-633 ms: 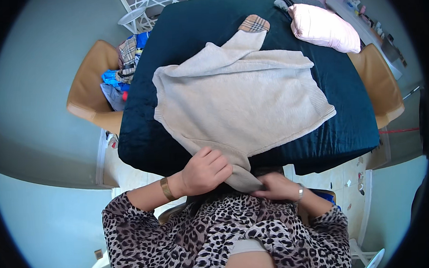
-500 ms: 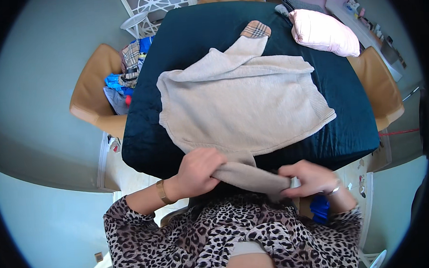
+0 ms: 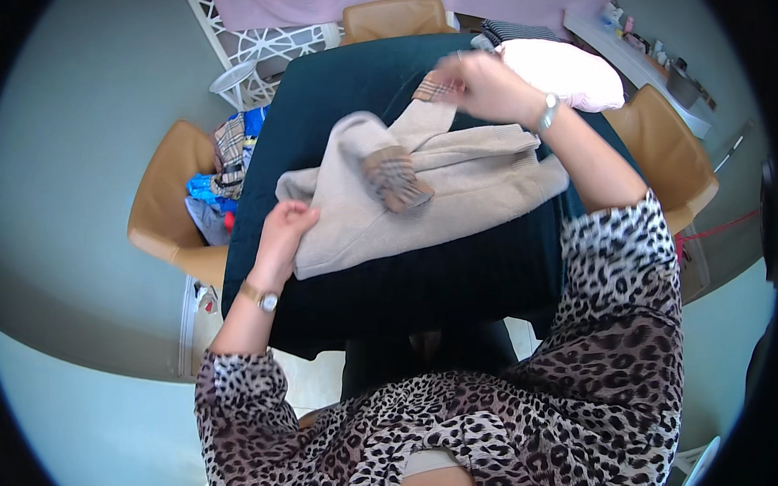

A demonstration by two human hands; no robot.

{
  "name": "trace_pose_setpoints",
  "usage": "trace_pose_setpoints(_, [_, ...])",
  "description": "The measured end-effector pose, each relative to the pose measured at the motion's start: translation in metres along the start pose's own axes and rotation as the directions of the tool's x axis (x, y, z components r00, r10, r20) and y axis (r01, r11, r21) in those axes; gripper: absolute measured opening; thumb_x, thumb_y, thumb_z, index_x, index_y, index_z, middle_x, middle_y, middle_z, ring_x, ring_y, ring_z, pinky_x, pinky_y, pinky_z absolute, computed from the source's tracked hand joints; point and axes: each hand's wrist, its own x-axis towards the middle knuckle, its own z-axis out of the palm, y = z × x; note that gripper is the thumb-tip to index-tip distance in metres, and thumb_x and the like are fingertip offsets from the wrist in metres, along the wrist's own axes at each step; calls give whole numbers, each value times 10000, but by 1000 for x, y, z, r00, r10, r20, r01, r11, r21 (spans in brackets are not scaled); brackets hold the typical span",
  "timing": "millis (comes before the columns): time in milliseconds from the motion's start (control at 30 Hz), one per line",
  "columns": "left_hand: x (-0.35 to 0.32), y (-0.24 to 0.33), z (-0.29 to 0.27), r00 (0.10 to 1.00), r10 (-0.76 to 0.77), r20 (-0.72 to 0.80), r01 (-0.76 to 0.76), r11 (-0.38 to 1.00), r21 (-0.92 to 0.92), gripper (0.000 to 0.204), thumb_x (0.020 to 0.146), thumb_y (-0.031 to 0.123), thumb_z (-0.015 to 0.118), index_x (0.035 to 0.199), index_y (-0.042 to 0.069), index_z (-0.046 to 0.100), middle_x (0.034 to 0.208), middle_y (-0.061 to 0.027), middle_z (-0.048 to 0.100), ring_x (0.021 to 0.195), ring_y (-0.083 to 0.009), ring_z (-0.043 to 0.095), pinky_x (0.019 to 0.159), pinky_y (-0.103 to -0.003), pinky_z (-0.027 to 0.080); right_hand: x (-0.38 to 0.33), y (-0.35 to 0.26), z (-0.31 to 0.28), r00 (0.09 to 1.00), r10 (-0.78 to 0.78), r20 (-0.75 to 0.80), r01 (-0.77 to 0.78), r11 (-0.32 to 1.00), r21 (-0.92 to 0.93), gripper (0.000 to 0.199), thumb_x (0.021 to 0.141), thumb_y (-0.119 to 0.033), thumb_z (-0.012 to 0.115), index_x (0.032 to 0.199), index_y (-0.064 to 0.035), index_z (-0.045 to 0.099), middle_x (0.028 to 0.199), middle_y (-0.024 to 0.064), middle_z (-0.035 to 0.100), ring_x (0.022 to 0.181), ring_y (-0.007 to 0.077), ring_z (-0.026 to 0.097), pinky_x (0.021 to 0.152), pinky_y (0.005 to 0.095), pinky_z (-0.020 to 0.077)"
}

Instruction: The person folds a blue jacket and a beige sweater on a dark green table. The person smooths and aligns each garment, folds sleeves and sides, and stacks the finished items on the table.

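Passage exists along the near strip of dark green tablecloth (image 3: 426,300); the beige sweater (image 3: 363,241) occupies the middle, the right hand (image 3: 493,86) and pale pillow (image 3: 568,72) obstruct far right, the left hand (image 3: 282,230) the left.

The 1 view comes from the person's head, through the left of 2 side-by-side fisheye lenses. It faces forward and down over the leopard-print top (image 3: 536,419), near the worktop (image 3: 321,85), with the beige sweater (image 3: 354,240) around mid-frame. The far chair (image 3: 394,19) sits near the upper edge; the left wall (image 3: 84,213) bends toward the dark rim.
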Motion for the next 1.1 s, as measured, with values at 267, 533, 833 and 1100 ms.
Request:
trace_pose_setpoints(267, [-65,12,8,993,-72,95,83,990,-114,554,943,35,741,1432,8,481,1154,-123,733,1045,-170,699,942,-307,546,-187,54,6,821,373,433,-470,872,139,643,767,-442,894,1205,-6,721,1048,153,738,979,268,695,936,378,544])
trace_pose_setpoints(533, [-74,34,14,998,54,11,-51,984,-170,644,835,-136,643,1437,23,480,1226,-103,701,1115,-177,680,986,-323,543,-212,70,1,679,565,469,-712,353,607,305,897,-201,816,1116,-24,697,981,-5,698,870,100,629,811,256,546])
trace_pose_setpoints(833, [-80,-9,-19,880,470,-59,-302,654,694,920,718,79,862,1537,92,442,1365,-84,535,1140,-197,580,883,-295,516,-191,60,9,478,680,557,-874,432,222,722,851,-461,841,1267,96,650,1048,131,708,885,189,661,772,309,554])
trace_pose_setpoints(1100, [-51,5,-28,971,-85,-225,126,976,176,1061,643,-35,871,1579,68,381,1585,-179,360,1225,-226,497,1000,-374,517,-183,61,39,507,739,444,-842,314,438,378,849,-235,858,1093,24,731,947,73,724,877,156,663,815,315,539])
